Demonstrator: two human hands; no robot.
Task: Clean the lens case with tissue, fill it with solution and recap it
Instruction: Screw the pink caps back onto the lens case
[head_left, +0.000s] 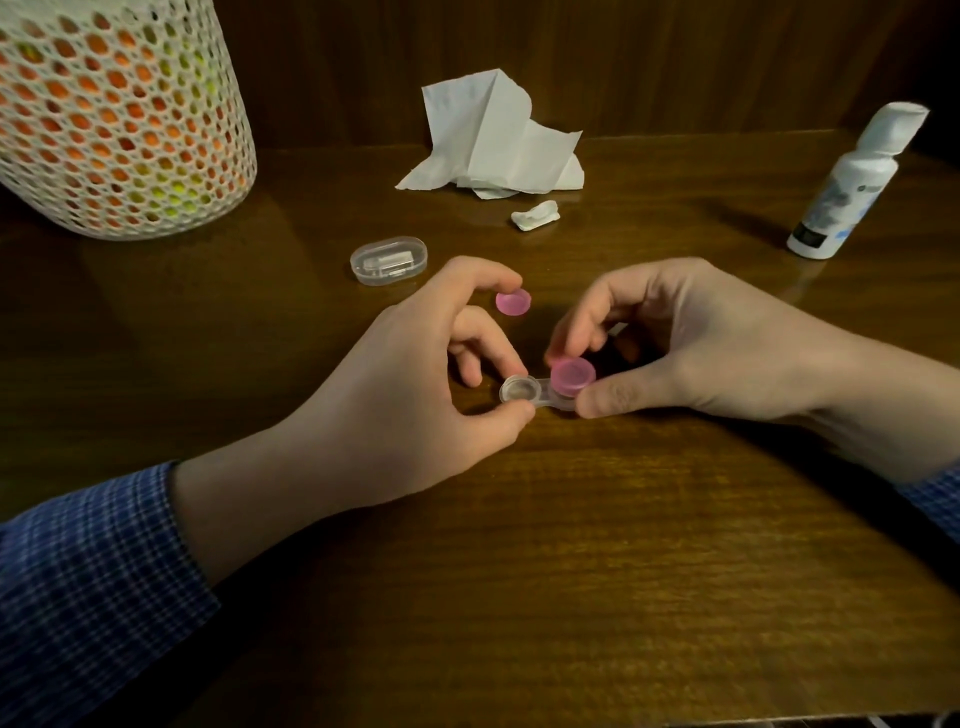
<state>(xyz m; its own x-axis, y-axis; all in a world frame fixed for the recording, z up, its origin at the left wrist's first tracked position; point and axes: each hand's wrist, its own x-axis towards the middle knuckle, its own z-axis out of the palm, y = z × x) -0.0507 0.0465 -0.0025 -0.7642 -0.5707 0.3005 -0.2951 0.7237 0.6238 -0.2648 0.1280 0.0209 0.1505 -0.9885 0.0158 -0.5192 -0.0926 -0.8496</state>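
Observation:
The clear lens case (537, 397) lies on the wooden table in front of me. My left hand (415, 384) pinches its uncapped left well (516, 389) between thumb and finger. My right hand (691, 343) grips a pink cap (572, 376) that sits on the right well, thumb below and fingers above. A second pink cap (513, 302) lies loose on the table just beyond my left fingers. Crumpled white tissue (493, 143) rests at the back, with a small wad of tissue (535, 215) in front of it. The white solution bottle (852, 187) stands at the far right.
A small clear oval box (388, 260) lies left of the loose cap. A white mesh basket (114, 114) with orange and green contents stands at the back left. A dark wooden wall runs behind the table (571, 571).

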